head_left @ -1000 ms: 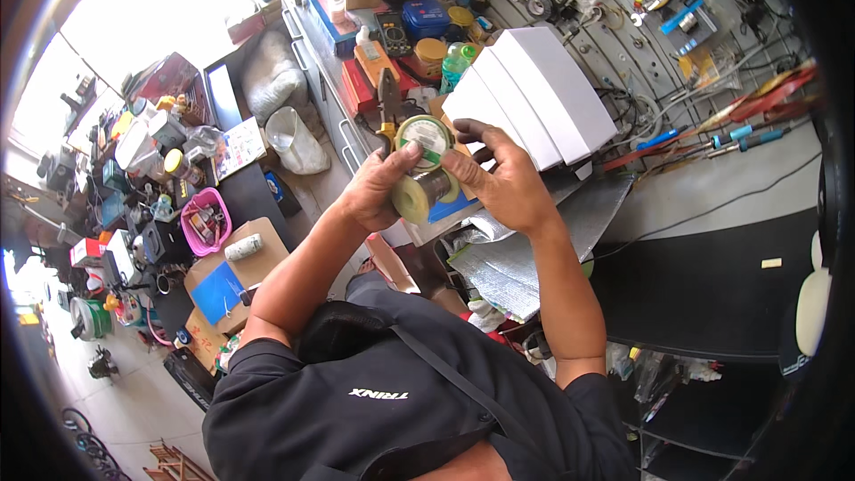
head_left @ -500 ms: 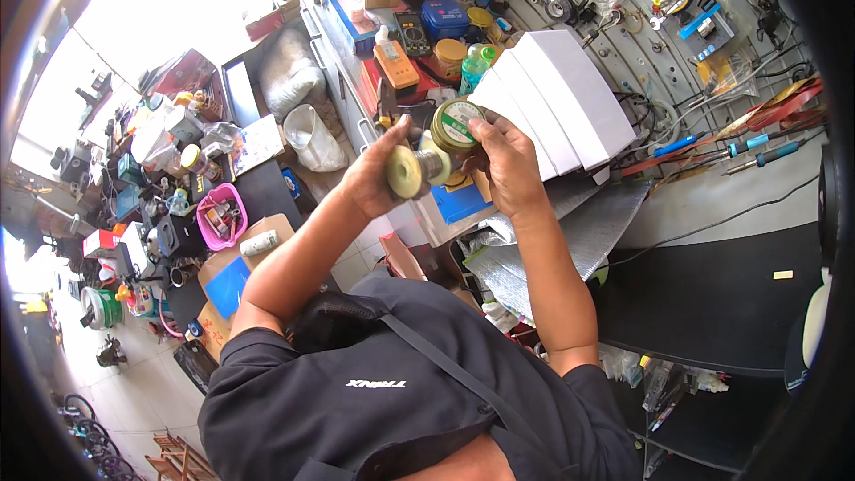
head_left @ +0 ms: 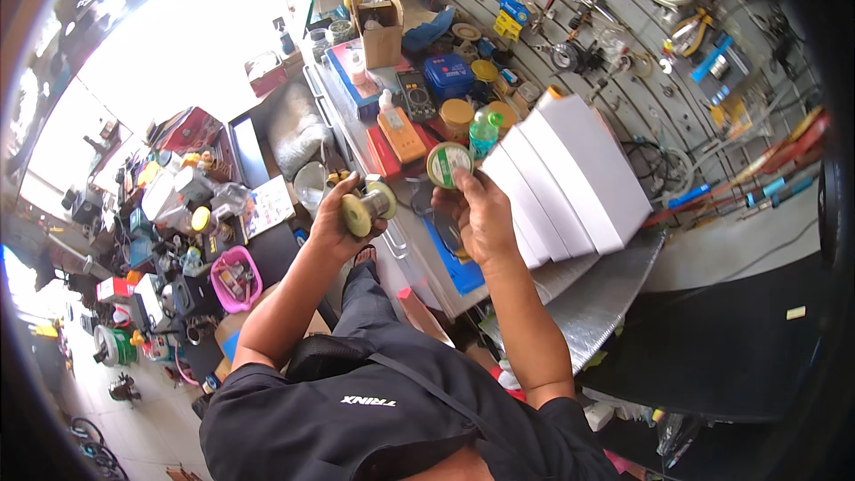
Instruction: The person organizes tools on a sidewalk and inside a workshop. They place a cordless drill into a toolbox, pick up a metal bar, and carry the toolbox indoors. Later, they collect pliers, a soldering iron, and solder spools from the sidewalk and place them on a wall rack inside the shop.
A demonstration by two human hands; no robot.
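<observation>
My left hand (head_left: 329, 224) is closed around a spool of silvery wire (head_left: 356, 216) with pale yellow end discs. It is held tilted, one disc facing me. To its right, my right hand (head_left: 488, 218) grips a small round tin (head_left: 448, 163) by its edge, thumb on the rim. A green and white label covers the tin's upturned face. Spool and tin are apart, both held in the air in front of the workbench (head_left: 414, 263). Some fingers of each hand are hidden behind what it holds.
White boxes (head_left: 570, 178) stand right of the tin. Behind it are a green bottle (head_left: 485, 132), an orange container (head_left: 401, 135), a multimeter (head_left: 415, 96) and a blue box (head_left: 448, 76). Tools hang on the slatted wall (head_left: 614, 62). A pink basket (head_left: 236, 279) sits left.
My hands have moved apart, taking the spool left and down and the tin slightly away from it. The view has shifted, showing more of the bench and my leg.
</observation>
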